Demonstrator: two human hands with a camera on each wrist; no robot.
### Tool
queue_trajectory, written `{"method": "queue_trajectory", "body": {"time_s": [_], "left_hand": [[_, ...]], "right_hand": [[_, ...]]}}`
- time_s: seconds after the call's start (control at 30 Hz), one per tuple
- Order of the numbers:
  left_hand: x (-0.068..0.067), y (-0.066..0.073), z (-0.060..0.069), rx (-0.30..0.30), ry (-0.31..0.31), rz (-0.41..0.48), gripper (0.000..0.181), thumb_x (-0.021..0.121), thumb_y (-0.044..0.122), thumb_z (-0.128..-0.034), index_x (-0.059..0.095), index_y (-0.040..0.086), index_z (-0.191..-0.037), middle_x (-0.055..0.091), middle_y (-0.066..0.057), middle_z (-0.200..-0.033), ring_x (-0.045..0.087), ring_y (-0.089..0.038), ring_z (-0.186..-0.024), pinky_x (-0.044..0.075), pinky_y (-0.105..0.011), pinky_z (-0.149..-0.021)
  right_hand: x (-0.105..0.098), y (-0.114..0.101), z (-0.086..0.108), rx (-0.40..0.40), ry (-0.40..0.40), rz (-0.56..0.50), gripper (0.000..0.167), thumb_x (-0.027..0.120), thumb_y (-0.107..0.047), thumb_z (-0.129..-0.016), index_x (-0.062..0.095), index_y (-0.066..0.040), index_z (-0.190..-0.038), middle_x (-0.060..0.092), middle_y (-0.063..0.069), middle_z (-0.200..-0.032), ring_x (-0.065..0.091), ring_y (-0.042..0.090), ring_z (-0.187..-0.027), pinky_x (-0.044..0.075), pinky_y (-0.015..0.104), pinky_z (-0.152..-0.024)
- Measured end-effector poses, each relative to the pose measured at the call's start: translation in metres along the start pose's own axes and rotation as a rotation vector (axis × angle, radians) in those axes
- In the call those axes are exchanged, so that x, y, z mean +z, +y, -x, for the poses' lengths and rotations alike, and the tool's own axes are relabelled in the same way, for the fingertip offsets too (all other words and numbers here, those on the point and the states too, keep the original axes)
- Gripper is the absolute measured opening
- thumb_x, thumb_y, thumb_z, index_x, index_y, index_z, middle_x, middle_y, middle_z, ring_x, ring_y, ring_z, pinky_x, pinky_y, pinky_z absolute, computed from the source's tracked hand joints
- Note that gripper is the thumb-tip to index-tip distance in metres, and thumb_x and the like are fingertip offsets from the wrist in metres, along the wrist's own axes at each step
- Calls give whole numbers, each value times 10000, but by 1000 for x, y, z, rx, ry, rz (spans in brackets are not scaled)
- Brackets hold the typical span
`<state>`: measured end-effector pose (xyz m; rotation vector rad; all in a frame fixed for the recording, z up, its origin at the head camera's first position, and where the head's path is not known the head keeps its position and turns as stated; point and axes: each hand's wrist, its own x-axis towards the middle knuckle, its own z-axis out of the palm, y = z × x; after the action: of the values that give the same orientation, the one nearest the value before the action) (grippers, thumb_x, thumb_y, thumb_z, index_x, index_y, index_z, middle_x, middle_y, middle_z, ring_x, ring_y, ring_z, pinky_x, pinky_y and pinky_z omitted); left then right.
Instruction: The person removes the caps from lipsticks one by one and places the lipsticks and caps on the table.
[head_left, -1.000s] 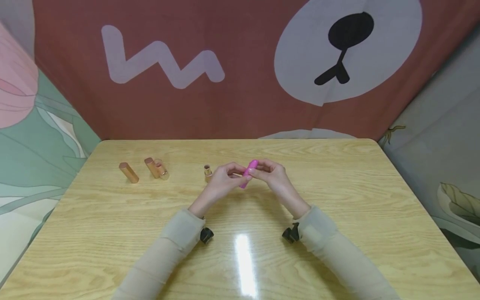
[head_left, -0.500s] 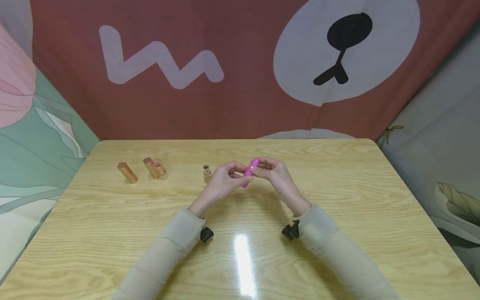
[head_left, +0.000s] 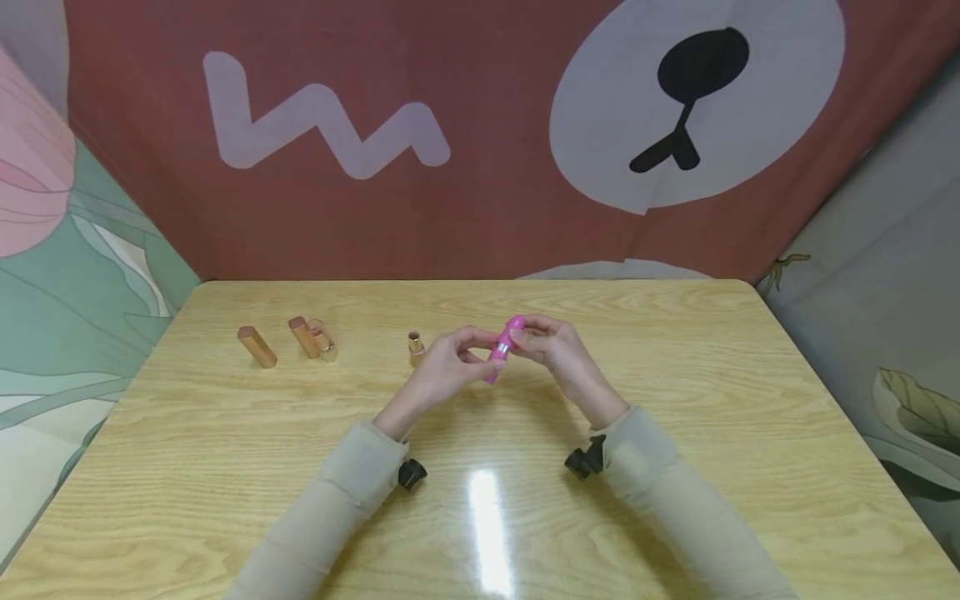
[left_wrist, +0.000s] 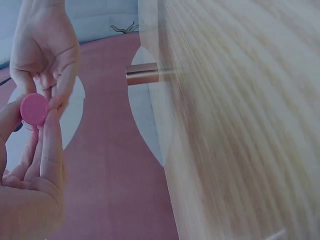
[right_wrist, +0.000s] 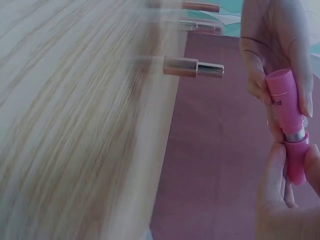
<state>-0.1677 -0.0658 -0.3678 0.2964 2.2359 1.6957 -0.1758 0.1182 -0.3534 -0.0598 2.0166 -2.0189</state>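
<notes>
Both ends of the pink tube (head_left: pixel 500 353) have slid apart since a second ago, and now a silver band (right_wrist: pixel 295 136) shows between them.

Looking from left to right, I see big cloth leaves (head_left: pixel 97 229) at the far left of the frame. Next, at the left of the middle, a copper tube (head_left: pixel 257 347) stands on the wooden table (head_left: pixel 247 450). Beside it is a second copper tube (head_left: pixel 303 337), with a clear tube (head_left: pixel 324 342) right next to it. Nearer the middle stands a small gold tube (head_left: pixel 416 347) with a thin top, partly hidden.

Just right of that is the person's left hand (head_left: pixel 450 362). Its fingers pinch the low end of the pink tube, the end with black letters on it. The pink tube is in the middle of the frame, tilted, held up above the table. Then comes the right hand (head_left: pixel 553 343), and its fingers pinch the high, round end. The silver band joins the two pink ends, so they are not all the way apart.

Pale sleeves (head_left: pixel 652 467) cover both arms. Behind everything hangs a red-brown cloth (head_left: pixel 375 225), with a black nose (head_left: pixel 703 65) on it at the upper right.
</notes>
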Motion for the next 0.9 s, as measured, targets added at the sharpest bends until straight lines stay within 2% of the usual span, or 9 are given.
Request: {"method": "queue_trajectory", "body": {"time_s": [0.1,0.27,0.4,0.53,0.67,0.7,0.8,0.9], "left_hand": [[-1,-1,0,6,-14,17,405,724,168,-852,606,115,-1236,670,-95,-1172,698,-151,-830,550,-459,-849],[-3,-1,0,16,-32,34,408,700,142,-871,590,106,-1263,636,-113,-1242,695,-208,-938,557,-413,-874],[-6,-2,0,24,-45,44,447,691,142,-880,561,94,-1305,622,-152,-1244,680,-301,-988,568,-369,-852],[-12,-4,1,19,-36,46,461,684,156,-888,549,113,-1326,608,-154,-1257,655,-370,-1030,567,-386,-854],[-19,-4,4,7,5,14,467,692,193,-885,551,157,-1329,590,-97,-1292,665,-268,-1027,540,-460,-899],[-21,-4,5,11,14,17,466,691,188,-885,551,155,-1328,587,-95,-1296,663,-254,-1034,538,-459,-903],[-26,-3,7,29,42,18,467,689,178,-885,550,149,-1330,579,-99,-1293,656,-242,-1055,535,-451,-911],[-32,-1,10,44,55,33,467,679,171,-892,541,151,-1338,569,-113,-1288,652,-260,-1067,524,-465,-931]], "right_hand": [[-2,0,0,-3,-23,-35,333,554,-72,-949,518,109,-1226,647,-113,-831,647,16,-828,526,196,-890],[-3,2,-1,-26,-47,-49,372,546,-59,-950,479,136,-1260,644,-105,-868,646,16,-859,523,192,-902],[-6,1,-2,-57,-32,-99,385,519,-27,-954,433,144,-1289,637,-94,-904,640,14,-876,522,186,-903],[-11,-2,-3,-66,-11,-112,396,511,-30,-962,418,122,-1315,630,-84,-939,639,12,-890,527,184,-891],[-18,-4,-3,-52,12,-44,466,546,-102,-964,404,81,-1368,594,-82,-994,629,2,-910,522,163,-879],[-20,-4,-3,-45,20,-28,476,556,-122,-961,409,60,-1376,591,-88,-998,630,-2,-910,521,154,-866],[-25,-4,-2,-30,35,14,494,568,-167,-959,418,2,-1399,593,-123,-998,633,-19,-913,477,107,-694],[-30,-3,-2,-35,39,6,502,560,-156,-960,406,-14,-1416,585,-122,-1019,631,-22,-913,396,127,-576]]}}
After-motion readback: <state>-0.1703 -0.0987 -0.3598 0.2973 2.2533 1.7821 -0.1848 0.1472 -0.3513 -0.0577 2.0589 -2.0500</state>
